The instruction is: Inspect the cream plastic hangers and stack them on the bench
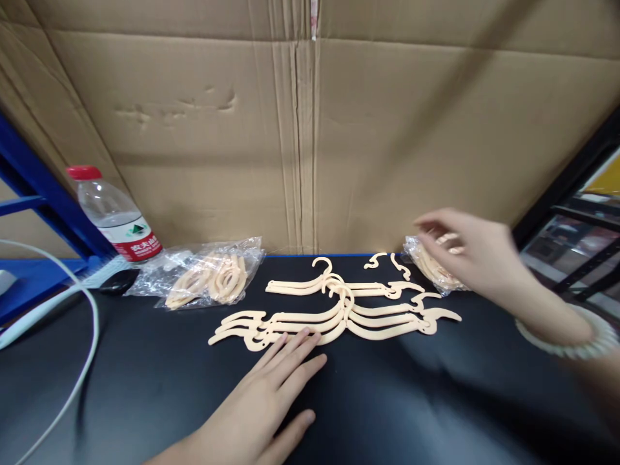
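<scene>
Several beige plastic folding hangers point(310, 320) lie overlapped on the black table, their hooks bunched in the middle. My left hand point(266, 394) lies flat with fingers spread, its fingertips touching the lowest hanger's left arm. My right hand point(469, 248) is raised at the right, over a clear bag of beige hanger parts point(438, 274). Its fingers curl and are blurred by motion. Beige bits show between thumb and fingers; whether they are held or lie behind, I cannot tell. Two loose curved hanger pieces, one a small hook piece point(374, 261), lie near the back edge.
Another clear bag of beige parts point(227, 278) lies at the left back. Beside it are a water bottle with a red cap point(121, 219), a black object point(119, 282) and a white cable point(94, 323). A cardboard wall point(217, 142) stands behind the table point(387, 413).
</scene>
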Available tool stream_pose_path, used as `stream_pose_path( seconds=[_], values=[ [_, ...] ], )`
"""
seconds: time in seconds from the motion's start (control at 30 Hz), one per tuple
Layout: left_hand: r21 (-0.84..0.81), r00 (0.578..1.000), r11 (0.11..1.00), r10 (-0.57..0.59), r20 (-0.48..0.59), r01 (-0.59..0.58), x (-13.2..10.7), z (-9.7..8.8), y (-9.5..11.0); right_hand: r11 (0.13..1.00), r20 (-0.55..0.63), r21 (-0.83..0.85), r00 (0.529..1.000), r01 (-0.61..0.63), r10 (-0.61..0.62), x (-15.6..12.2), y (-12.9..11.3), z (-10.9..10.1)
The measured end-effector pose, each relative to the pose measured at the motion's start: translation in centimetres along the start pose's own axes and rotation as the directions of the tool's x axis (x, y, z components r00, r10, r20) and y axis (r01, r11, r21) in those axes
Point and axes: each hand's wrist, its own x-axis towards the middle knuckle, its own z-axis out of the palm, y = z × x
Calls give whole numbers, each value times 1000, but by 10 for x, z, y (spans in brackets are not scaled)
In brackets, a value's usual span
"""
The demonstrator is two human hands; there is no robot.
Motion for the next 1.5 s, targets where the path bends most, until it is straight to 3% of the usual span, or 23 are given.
stream_pose_path(
  seconds=[0.03,0.1,0.17,0.27,0.33,0.53,0.73,0.87,0.97,1.0,1.03,1.1,1.17,1.27,1.33,1.43,1.5],
  values=[
    [-7,1000,1000,6,-6,-6,0,0,-1,999,132,-33,991,-21,25,0,6,11],
    [-16,1000,1000,4,-13,-4,0,0,0,991,385,-129,918,-48,94,-3,19,37],
    [-22,1000,1000,-2,-11,1,0,-1,1,976,477,-212,867,-46,145,-8,30,63],
    [-42,1000,999,-1,-23,0,0,-2,3,956,492,-290,852,-36,181,-13,38,90],
    [-55,999,998,-6,-45,4,0,-1,4,943,492,-332,847,-33,202,-12,38,96],
    [-28,1000,1000,-5,-1,5,0,-1,4,930,495,-365,838,-38,228,-2,34,85],
    [-32,999,999,-14,-46,13,1,0,5,938,452,-321,849,-131,274,-1,37,81],
    [-48,996,999,-16,-92,12,0,0,3,955,436,-209,853,-212,285,5,35,63],
    [-86,981,996,-27,-194,11,0,-2,5,949,510,88,832,-303,219,5,15,46],
    [-122,973,992,-36,-226,8,0,-3,7,884,537,291,827,-367,167,2,4,41],
    [-177,966,984,-54,-254,9,0,-3,9,756,547,501,831,-421,100,-2,-10,39],
    [-347,955,937,-133,-265,34,2,-4,15,536,452,747,892,-393,24,-13,-42,36],
    [-573,947,815,-245,-210,84,5,-3,21,461,316,837,948,-295,32,-27,-76,36],
    [-832,918,540,-382,-109,126,9,0,28,492,176,864,980,-106,-98,-48,-119,40],
    [-897,886,425,-455,-92,125,11,1,31,489,111,872,969,12,-222,-56,-135,42],
    [-918,845,380,-523,-113,111,12,-1,31,503,33,854,953,130,-301,-54,-135,48],
    [-919,828,382,-544,-138,98,12,-3,29,592,-25,776,949,216,-313,-43,-118,53]
  ],
)
